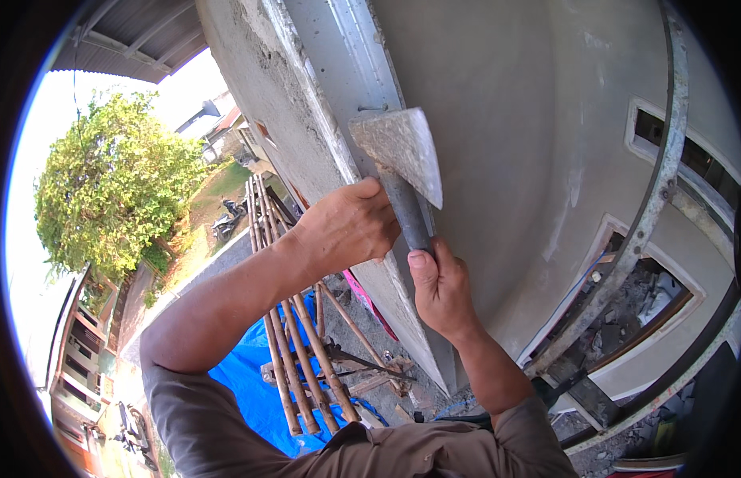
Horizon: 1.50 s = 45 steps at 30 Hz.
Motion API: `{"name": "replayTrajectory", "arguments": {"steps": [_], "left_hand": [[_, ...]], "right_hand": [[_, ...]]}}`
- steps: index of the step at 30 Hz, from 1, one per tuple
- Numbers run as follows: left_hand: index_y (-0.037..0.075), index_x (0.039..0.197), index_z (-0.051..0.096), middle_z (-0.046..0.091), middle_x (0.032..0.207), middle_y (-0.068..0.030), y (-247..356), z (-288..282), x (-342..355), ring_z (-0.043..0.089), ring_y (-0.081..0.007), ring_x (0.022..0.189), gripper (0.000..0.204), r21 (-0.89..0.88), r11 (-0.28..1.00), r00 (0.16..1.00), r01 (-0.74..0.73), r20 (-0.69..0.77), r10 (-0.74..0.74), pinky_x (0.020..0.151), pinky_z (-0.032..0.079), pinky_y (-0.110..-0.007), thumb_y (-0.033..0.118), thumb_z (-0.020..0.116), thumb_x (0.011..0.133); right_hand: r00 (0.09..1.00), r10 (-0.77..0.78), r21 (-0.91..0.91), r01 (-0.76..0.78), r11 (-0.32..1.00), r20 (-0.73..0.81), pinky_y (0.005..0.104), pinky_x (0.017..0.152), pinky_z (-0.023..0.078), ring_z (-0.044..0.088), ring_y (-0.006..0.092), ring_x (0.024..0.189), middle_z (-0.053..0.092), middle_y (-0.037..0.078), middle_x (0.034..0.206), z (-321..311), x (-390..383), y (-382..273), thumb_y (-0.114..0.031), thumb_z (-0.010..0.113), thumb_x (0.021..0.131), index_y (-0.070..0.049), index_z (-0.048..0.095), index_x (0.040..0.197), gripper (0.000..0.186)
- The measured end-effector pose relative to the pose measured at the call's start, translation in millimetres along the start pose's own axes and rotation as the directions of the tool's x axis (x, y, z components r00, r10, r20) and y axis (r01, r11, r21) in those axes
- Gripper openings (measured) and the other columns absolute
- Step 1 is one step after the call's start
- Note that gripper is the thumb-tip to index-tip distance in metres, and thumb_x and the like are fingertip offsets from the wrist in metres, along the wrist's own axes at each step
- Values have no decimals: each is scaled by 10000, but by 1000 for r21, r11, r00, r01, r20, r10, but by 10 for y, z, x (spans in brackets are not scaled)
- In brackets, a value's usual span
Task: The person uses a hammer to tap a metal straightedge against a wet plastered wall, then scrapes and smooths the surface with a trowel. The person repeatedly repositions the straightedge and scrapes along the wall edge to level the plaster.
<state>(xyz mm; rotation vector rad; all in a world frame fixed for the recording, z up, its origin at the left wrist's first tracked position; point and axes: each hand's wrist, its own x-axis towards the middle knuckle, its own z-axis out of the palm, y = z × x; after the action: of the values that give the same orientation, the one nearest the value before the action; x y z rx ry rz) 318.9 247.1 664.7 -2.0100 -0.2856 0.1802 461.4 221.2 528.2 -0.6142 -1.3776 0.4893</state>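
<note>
My right hand (446,291) is closed round the grey, pipe-like handle of a hatchet (406,151). The hatchet's wide, cement-stained head points up, and its bright edge faces right. My left hand (350,223) is curled shut at the edge of the plastered wall (275,103), just left of the handle. Its fingertips are turned away, so what they grip is hidden. Behind the hatchet head runs a pale grey, grooved strip (343,48) along the wall's end face. A thin nail-like pin (373,107) sticks out of it just above the head.
Several bamboo poles (303,358) slope below my left arm, over a blue tarp (255,362). To the right, a curved metal scaffold frame (653,191) stands before a grey wall with window openings (653,299). Rubble lies below. A tree (107,183) and motorbikes (227,219) are at left.
</note>
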Motion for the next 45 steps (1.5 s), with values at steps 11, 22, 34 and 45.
{"name": "replayTrajectory", "arguments": {"steps": [11,22,34,45], "left_hand": [[148,752,657,627,952,27,-20,-83,50,537,-101,919,187,52,999,1000,10,2,-10,775,359,-258,329,628,714],[168,758,651,615,975,31,-20,-40,37,514,-111,914,282,-30,999,996,35,81,-32,798,337,-274,439,647,681],[164,743,646,622,952,33,-9,-49,53,514,-101,905,238,-22,999,996,36,83,-34,792,340,-265,396,638,690],[156,784,670,620,966,33,-11,-77,39,516,-107,934,291,-52,998,997,39,72,-35,814,341,-271,429,659,683]], "right_hand": [[968,71,455,49,889,-242,249,394,342,395,108,427,447,22,616,-119,82,-227,-606,304,958,-70,454,850,566],[940,39,391,103,914,-339,244,386,345,381,90,435,433,25,623,-237,88,-423,-693,331,904,-78,432,837,626],[925,-72,414,235,880,-372,251,413,356,405,108,450,437,5,607,-188,114,-366,-478,400,995,-69,451,833,442],[978,47,171,-12,985,-204,254,411,363,401,106,438,432,21,591,-168,47,-253,-518,350,980,-64,452,849,484]]}}
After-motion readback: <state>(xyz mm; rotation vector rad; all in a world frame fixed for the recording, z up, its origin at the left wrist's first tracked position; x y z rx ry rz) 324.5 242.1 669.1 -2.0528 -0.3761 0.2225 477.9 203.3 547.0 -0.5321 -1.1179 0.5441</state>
